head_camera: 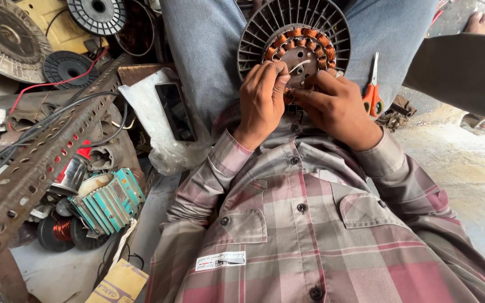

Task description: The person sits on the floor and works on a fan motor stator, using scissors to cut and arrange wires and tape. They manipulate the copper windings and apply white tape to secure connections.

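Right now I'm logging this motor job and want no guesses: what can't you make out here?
Head view only:
- Lower rim of the fan motor stator: hidden behind the left hand and right hand.
- Thin white wire at the left fingertips: too thin to trace its ends.
- Orange-handled scissors: handles partly hidden by the right hand.
- Phone in a plastic bag: screen dark.

A dark phone (175,111) lies just left of the left hand (262,101) — a flat black rectangle, its screen unlit, resting on a crumpled white plastic bag (158,120). Well below that hand, on the plaid shirt's chest, sits a small white label (220,261), a narrow strip with dark print. Farther down and to the left, at the bottom edge, lies a tan cardboard box (120,285) — tilted, with dark lettering.
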The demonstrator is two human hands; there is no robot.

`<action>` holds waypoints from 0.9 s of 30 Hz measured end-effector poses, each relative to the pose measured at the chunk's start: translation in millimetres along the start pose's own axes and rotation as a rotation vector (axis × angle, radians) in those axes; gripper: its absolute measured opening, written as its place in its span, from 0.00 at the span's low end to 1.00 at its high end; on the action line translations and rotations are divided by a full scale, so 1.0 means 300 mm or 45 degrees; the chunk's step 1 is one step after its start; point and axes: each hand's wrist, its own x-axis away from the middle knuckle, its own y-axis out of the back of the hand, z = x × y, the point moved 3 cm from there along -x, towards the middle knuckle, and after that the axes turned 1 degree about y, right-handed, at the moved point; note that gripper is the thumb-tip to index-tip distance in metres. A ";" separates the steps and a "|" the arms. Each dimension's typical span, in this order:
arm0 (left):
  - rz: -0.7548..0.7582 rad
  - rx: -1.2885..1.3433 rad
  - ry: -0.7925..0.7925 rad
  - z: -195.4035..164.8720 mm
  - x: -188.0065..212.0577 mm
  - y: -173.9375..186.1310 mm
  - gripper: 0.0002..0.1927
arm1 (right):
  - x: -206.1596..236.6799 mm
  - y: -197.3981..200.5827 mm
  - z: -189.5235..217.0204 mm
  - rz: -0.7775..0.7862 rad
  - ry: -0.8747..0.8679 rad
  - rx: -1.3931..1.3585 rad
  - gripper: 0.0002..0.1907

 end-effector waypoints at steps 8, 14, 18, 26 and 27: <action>0.042 -0.064 -0.059 -0.008 -0.021 -0.003 0.07 | 0.000 -0.003 -0.016 -0.160 -0.118 -0.106 0.13; 0.134 -0.275 -0.272 0.003 -0.011 -0.001 0.08 | 0.001 -0.027 -0.022 -0.267 -0.207 -0.263 0.12; 0.140 -0.289 -0.285 0.004 -0.003 -0.004 0.08 | -0.005 -0.017 -0.026 -0.235 -0.214 -0.175 0.12; 0.137 -0.268 -0.303 -0.011 -0.001 -0.007 0.08 | -0.001 -0.005 -0.016 -0.312 -0.475 -0.285 0.07; 0.137 -0.276 -0.308 -0.013 0.000 -0.006 0.08 | -0.001 -0.007 -0.014 -0.318 -0.525 -0.355 0.06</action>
